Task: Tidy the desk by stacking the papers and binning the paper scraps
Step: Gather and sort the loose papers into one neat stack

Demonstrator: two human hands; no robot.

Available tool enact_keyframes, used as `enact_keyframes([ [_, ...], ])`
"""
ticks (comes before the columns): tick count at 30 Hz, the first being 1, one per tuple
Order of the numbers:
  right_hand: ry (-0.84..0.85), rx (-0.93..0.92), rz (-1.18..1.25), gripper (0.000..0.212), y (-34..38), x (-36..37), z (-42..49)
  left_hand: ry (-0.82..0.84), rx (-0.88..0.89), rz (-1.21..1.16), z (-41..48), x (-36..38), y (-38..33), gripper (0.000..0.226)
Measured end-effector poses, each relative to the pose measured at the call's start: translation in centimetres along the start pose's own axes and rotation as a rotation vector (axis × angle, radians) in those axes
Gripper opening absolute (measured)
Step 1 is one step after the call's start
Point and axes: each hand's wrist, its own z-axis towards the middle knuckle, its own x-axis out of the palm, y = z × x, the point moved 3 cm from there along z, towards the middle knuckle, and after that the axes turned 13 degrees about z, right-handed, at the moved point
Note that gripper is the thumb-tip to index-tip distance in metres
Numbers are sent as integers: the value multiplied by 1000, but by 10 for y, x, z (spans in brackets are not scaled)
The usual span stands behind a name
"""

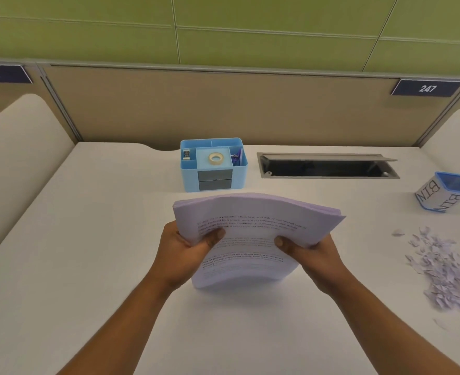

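Papers (253, 220) first: I hold the whole lilac stack between my hands. My left hand (188, 247) curls round its left edge and my right hand (310, 253) round its right edge. Both thumbs press on the printed top sheet, and the other fingers are hidden behind.

The stack stands tilted in front of me. Its lower edge is down at the counter (101, 239), seemingly resting on it, and its top bows away toward the blue organiser (214, 180). The sheets fan slightly at the upper right corner, so they are not square yet.

To do this well, I judge I should loosen my grip a little and tap the bottom edge on the counter until the sheets drop level. Then I should turn the stack and tap a side edge too, squeezing only lightly so the paper does not buckle. After that I can lay it flat on the counter to my left, well apart from the scraps (445, 272).

Those lie heaped on the counter to my right, near the small tub marked BIN (440, 197), and they are the job left after this one.
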Motion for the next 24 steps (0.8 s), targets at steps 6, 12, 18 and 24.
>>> enact_keyframes([
  [6,-26,-115,-42,36,9,1,0,-38,120,-33,-3,-6,-4,34],
  [12,15,100,-77,44,-32,-2,-11,44,-69,9,-11,12,25,30],
  [18,-269,247,-266,86,-58,-22,-26,14,-118,-75,-13,12,33,16],
  [24,-292,340,374,57,-59,-8,-35,-205,-214,-480,-20,22,27,21],
])
